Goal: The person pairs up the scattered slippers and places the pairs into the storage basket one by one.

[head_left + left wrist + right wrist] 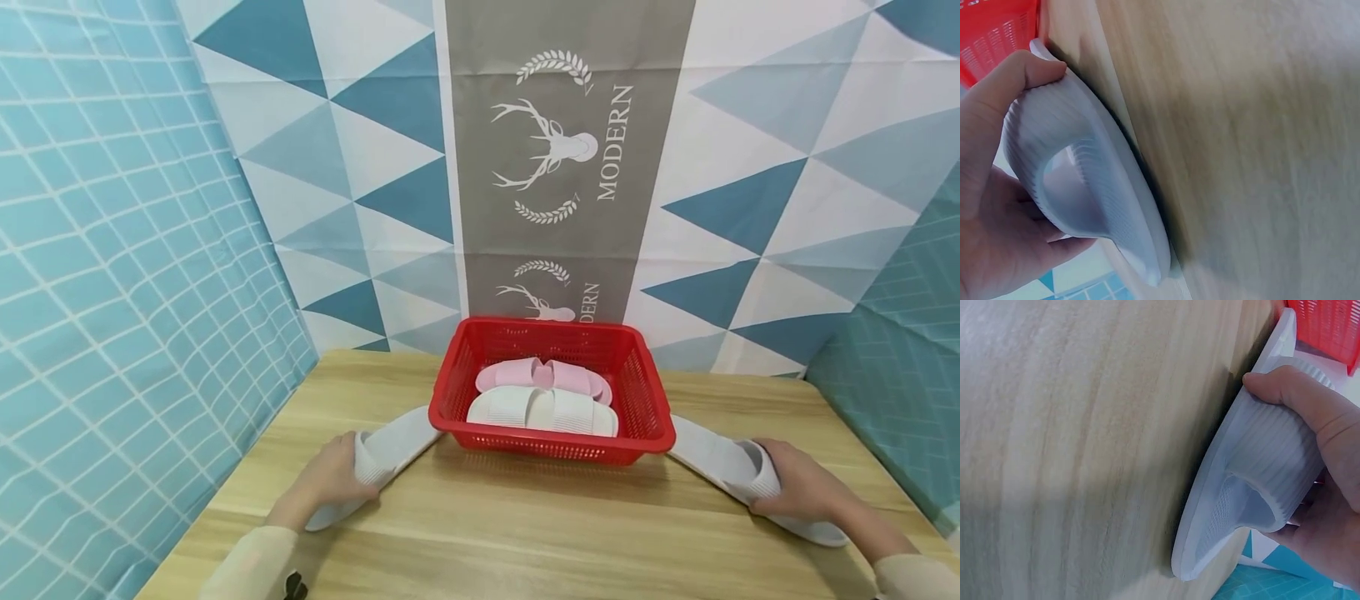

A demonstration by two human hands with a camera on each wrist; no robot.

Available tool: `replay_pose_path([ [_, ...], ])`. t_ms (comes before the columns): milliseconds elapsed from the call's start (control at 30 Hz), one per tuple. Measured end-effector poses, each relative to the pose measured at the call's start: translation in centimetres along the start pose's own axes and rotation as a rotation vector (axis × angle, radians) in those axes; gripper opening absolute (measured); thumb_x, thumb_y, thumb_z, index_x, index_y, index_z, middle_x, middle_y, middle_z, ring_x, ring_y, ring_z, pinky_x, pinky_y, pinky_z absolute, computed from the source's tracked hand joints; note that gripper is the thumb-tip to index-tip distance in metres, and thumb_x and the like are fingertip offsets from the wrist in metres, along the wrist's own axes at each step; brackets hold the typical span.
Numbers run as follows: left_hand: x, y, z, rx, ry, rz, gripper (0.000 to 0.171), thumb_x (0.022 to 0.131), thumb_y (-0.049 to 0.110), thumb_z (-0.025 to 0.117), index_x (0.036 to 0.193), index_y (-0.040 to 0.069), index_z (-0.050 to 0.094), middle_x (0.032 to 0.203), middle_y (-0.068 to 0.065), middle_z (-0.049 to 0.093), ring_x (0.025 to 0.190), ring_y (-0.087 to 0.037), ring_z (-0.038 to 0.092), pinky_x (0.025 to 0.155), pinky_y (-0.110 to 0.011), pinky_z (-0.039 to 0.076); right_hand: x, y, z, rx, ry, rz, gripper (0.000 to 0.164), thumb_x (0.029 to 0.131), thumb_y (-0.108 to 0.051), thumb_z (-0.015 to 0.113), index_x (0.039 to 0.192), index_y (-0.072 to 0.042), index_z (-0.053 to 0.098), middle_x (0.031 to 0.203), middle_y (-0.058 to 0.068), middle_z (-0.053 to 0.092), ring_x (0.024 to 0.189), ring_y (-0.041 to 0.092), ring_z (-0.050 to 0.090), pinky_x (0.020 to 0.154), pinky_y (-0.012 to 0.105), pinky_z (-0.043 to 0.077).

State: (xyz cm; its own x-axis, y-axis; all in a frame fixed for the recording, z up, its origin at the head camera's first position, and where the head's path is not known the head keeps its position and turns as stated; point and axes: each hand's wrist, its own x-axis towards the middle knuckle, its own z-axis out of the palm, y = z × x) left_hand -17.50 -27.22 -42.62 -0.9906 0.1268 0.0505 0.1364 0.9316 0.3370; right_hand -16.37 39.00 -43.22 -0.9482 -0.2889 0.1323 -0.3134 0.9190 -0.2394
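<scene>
To the left of the red basket (555,452), my left hand (335,475) grips a light grey slide slipper (402,437) across its ribbed strap. In the left wrist view the thumb lies along the edge of that slipper (1066,125), fingers wrapped on the far side. On the basket's right, my right hand (802,483) grips a matching grey slipper (712,454) by its strap. The right wrist view shows the thumb on this slipper's (1272,437) sole edge. Inside the basket lie a pink pair of slippers (510,372) and, in front, a white pair (506,407).
The wooden table (525,533) carries everything. Behind it hangs a patterned cloth (405,167) with triangles and deer heads. A blue tiled sheet (112,250) rises along the left side, and a teal sheet (892,367) covers the right.
</scene>
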Motion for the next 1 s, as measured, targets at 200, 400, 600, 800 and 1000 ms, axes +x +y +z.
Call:
replay_pose_path([
  [200, -0.4, -0.2, 0.0, -0.029, 0.007, -0.008, 0.098, 0.052, 0.034, 0.086, 0.127, -0.013, 0.045, 0.102, -0.016, 0.061, 0.087, -0.023, 0.059, 0.074, -0.042, 0.056, -0.8, 0.5, -0.5, 0.006, 0.005, 0.03, 0.09, 0.056, -0.037, 0.089, 0.123, 0.011, 0.051, 0.112, 0.021, 0.062, 0.094, 0.028, 0.061, 0.066, 0.028, 0.048],
  [400, -0.7, -0.2, -0.9, -0.044, 0.043, 0.018, 0.094, 0.053, 0.032, 0.086, 0.126, -0.012, 0.046, 0.101, -0.015, 0.062, 0.085, -0.022, 0.059, 0.072, -0.039, 0.055, -1.6, 0.6, -1.3, -0.015, 0.083, 0.031, 0.09, 0.052, -0.036, 0.091, 0.12, 0.01, 0.053, 0.107, 0.019, 0.064, 0.086, 0.021, 0.059, 0.063, 0.024, 0.046],
  [600, -1.1, -0.3, -1.7, -0.054, 0.073, 0.034, 0.093, 0.053, 0.036, 0.088, 0.124, -0.01, 0.048, 0.101, -0.014, 0.063, 0.087, -0.022, 0.06, 0.074, -0.04, 0.055, -2.2, 0.3, -2.1, -0.022, 0.1, 0.039, 0.096, 0.053, -0.036, 0.091, 0.122, 0.015, 0.049, 0.108, 0.025, 0.063, 0.09, 0.033, 0.06, 0.062, 0.027, 0.046],
  [800, -2.0, -0.3, -2.1, -0.06, 0.098, 0.04, 0.099, 0.053, 0.039, 0.089, 0.126, -0.012, 0.046, 0.105, -0.017, 0.064, 0.09, -0.025, 0.062, 0.076, -0.043, 0.055, -2.8, -0.3, -2.1, -0.048, 0.188, 0.0, 0.1, 0.047, -0.034, 0.093, 0.12, 0.017, 0.048, 0.105, 0.028, 0.062, 0.088, 0.034, 0.059, 0.06, 0.024, 0.044],
  [1000, -2.9, 0.0, -2.8, -0.071, 0.126, 0.025, 0.102, 0.054, 0.041, 0.089, 0.13, -0.009, 0.044, 0.111, -0.019, 0.063, 0.095, -0.027, 0.062, 0.077, -0.044, 0.054, -2.8, -0.7, -3.1, -0.068, 0.171, 0.059, 0.104, 0.048, -0.039, 0.092, 0.122, 0.018, 0.046, 0.107, 0.032, 0.06, 0.088, 0.038, 0.059, 0.064, 0.035, 0.049],
])
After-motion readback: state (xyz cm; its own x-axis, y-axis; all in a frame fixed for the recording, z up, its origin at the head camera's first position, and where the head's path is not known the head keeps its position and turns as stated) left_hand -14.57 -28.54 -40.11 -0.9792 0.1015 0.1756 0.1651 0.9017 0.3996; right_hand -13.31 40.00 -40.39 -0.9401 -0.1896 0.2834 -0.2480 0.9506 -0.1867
